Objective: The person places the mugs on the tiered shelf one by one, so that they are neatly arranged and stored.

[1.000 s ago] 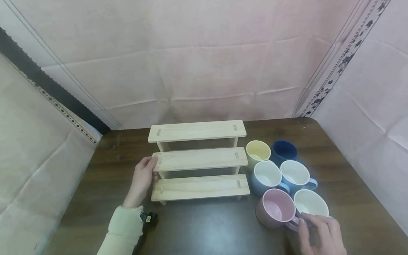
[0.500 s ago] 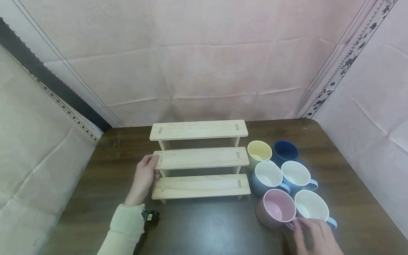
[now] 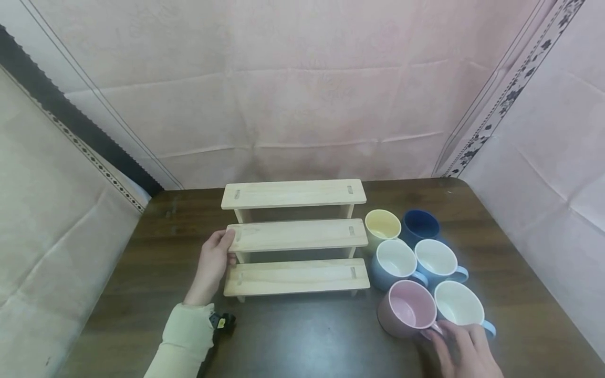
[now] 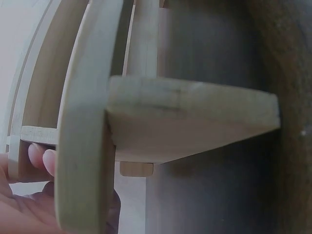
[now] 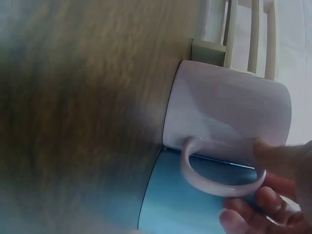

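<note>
Now | pink mug (image 3: 402, 315) just L of R fingers (image 5: 269, 200) | hdl (image 5: 212, 186) pinched

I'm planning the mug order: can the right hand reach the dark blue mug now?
Probably not across the tabletop: the right hand pinches the pink mug's handle, and two light-blue mugs stand between that hand and the dark blue mug. From above, the way looks open.

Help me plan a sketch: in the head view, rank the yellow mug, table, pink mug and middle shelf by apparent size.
Table
Middle shelf
Pink mug
Yellow mug, partly hidden and farther back
</note>
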Demonstrator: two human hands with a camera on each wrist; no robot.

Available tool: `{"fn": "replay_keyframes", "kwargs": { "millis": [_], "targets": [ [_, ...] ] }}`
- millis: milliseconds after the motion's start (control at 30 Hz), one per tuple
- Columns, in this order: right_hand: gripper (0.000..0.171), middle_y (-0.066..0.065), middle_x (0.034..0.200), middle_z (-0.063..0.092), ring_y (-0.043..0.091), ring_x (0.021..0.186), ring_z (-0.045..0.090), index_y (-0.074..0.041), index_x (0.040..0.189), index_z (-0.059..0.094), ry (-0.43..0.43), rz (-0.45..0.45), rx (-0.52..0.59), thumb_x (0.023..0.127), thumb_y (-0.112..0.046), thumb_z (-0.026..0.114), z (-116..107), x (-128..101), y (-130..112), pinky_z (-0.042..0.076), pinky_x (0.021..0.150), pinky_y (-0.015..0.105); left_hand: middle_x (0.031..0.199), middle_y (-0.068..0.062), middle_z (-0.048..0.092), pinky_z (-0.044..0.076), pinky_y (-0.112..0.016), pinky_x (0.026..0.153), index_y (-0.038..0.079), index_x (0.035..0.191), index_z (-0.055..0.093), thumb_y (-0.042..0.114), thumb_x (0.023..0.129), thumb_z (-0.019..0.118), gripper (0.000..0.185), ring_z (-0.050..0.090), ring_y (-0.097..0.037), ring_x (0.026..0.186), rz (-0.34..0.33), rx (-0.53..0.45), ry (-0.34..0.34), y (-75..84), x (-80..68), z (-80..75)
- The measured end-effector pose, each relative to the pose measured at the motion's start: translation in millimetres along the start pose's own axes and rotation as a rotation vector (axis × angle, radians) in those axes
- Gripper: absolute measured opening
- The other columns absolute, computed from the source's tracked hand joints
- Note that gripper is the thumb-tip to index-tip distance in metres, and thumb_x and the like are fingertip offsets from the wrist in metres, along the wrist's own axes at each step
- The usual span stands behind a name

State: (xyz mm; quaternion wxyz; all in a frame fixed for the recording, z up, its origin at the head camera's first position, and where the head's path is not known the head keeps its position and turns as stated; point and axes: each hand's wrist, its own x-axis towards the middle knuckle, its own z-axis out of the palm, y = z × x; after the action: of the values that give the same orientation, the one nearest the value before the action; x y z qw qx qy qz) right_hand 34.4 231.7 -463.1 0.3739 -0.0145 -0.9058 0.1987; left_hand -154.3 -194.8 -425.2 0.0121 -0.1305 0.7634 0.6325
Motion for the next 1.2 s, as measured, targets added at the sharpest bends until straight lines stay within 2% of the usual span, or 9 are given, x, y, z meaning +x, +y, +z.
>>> {"fn": "replay_keyframes", "kwargs": {
  "millis": [33, 100, 200, 267, 300, 367, 533, 900, 1200],
  "targets": [
    [0.067, 0.003, 0.079, 0.047, 0.022, 0.063, 0.052, -0.008, 0.094, 0.069, -0.021, 0.019, -0.008, 0.091, -0.069, 0.042, -0.8, 0.4, -0.9, 0.040, 0.056, 0.018, 0.086, -0.002, 0.052, 0.045, -0.022, 0.059, 0.001, 0.129, 0.048, 0.039, 0.104, 0.044, 0.047, 0.049, -0.011, 0.066, -0.001, 0.001, 0.000, -0.2, 0.1, 0.0],
    [0.057, 0.001, 0.080, 0.044, 0.023, 0.060, 0.051, -0.009, 0.095, 0.069, -0.076, 0.063, -0.031, 0.089, -0.063, 0.053, -3.1, 1.3, -3.1, 0.040, 0.052, 0.020, 0.086, -0.002, 0.052, 0.044, -0.022, 0.059, 0.001, 0.129, 0.048, 0.040, 0.103, 0.044, 0.046, 0.049, -0.011, 0.065, -0.002, -0.001, 0.001, -0.6, 0.1, 0.0],
    [0.032, 0.001, 0.080, 0.041, 0.021, 0.057, 0.049, -0.010, 0.095, 0.069, -0.144, 0.123, -0.050, 0.081, -0.036, 0.080, -4.7, 2.5, -6.8, 0.038, 0.047, 0.025, 0.086, -0.003, 0.052, 0.044, -0.022, 0.059, 0.001, 0.129, 0.048, 0.040, 0.103, 0.044, 0.047, 0.049, -0.012, 0.065, 0.000, 0.001, 0.000, -0.4, 0.0, -0.2],
    [0.034, 0.002, 0.080, 0.039, 0.019, 0.057, 0.048, -0.010, 0.095, 0.069, -0.182, 0.148, -0.061, 0.068, -0.014, 0.089, -5.5, 3.2, -8.7, 0.038, 0.046, 0.028, 0.087, -0.003, 0.052, 0.044, -0.022, 0.059, 0.001, 0.129, 0.048, 0.040, 0.103, 0.044, 0.047, 0.049, -0.012, 0.066, 0.002, 0.003, -0.001, -0.5, 0.0, -0.2],
    [0.037, 0.003, 0.080, 0.039, 0.019, 0.057, 0.048, -0.010, 0.095, 0.069, -0.195, 0.155, -0.063, 0.063, -0.008, 0.090, -5.7, 3.9, -9.2, 0.038, 0.046, 0.030, 0.087, -0.003, 0.052, 0.044, -0.022, 0.059, 0.001, 0.129, 0.048, 0.040, 0.103, 0.044, 0.047, 0.049, -0.011, 0.066, 0.003, 0.003, -0.002, -0.5, -0.1, -0.2],
    [0.039, 0.002, 0.081, 0.037, 0.018, 0.058, 0.048, -0.011, 0.095, 0.069, -0.232, 0.169, -0.071, 0.062, -0.006, 0.089, -6.2, 5.4, -9.2, 0.037, 0.046, 0.029, 0.086, -0.003, 0.052, 0.044, -0.022, 0.059, 0.001, 0.129, 0.048, 0.040, 0.103, 0.044, 0.047, 0.049, -0.011, 0.066, 0.006, 0.003, -0.002, -0.4, -0.3, -0.2],
    [0.039, 0.003, 0.083, 0.037, 0.019, 0.058, 0.050, -0.010, 0.095, 0.066, -0.279, 0.139, -0.060, 0.064, -0.007, 0.089, -6.8, 9.5, -4.9, 0.039, 0.047, 0.030, 0.085, -0.002, 0.052, 0.044, -0.022, 0.059, 0.001, 0.128, 0.048, 0.040, 0.104, 0.044, 0.046, 0.049, -0.011, 0.065, 0.012, 0.007, 0.004, -0.9, 0.0, -0.3],
    [0.037, 0.004, 0.083, 0.039, 0.019, 0.061, 0.051, -0.008, 0.092, 0.064, -0.317, 0.069, -0.027, 0.064, -0.007, 0.088, -5.5, 15.4, 1.5, 0.043, 0.048, 0.034, 0.085, -0.002, 0.052, 0.045, -0.022, 0.059, 0.000, 0.128, 0.048, 0.040, 0.104, 0.043, 0.047, 0.049, -0.011, 0.065, 0.025, 0.019, 0.003, -0.8, 0.6, 0.5],
    [0.033, 0.004, 0.081, 0.038, 0.019, 0.062, 0.049, -0.006, 0.089, 0.064, -0.351, 0.088, -0.041, 0.065, -0.007, 0.088, -5.9, 19.5, 0.7, 0.043, 0.050, 0.036, 0.085, -0.003, 0.052, 0.045, -0.022, 0.059, 0.001, 0.129, 0.048, 0.041, 0.103, 0.044, 0.048, 0.050, -0.011, 0.066, 0.015, 0.012, 0.004, -1.5, 0.0, 1.0]
  ]
}}
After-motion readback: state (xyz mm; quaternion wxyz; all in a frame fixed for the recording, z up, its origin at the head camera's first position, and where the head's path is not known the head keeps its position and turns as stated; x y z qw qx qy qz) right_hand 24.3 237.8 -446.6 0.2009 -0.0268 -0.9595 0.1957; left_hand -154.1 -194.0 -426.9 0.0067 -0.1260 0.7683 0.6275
